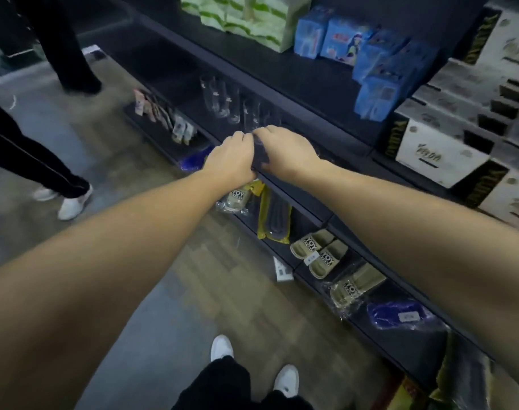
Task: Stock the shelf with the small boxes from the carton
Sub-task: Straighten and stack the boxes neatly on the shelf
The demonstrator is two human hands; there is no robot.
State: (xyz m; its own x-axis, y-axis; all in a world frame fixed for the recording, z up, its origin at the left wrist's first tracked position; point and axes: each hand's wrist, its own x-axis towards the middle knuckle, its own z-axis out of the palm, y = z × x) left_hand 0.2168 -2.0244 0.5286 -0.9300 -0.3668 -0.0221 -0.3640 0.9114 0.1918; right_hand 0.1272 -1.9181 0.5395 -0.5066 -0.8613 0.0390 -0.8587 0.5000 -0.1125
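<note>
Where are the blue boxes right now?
In the head view, the blue boxes sit upper right on the shelf, between green-and-white packs and white cartons.

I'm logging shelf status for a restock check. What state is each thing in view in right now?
Left hand: curled, gripping a dark item at the shelf edge.
Right hand: curled over the same dark item.
Blue boxes: on the shelf, some upright, some tilted.
Green and white boxes: stacked on the shelf.
White cartons: closed, stacked in rows.
Tan slippers: lying on the bottom shelf.
</note>
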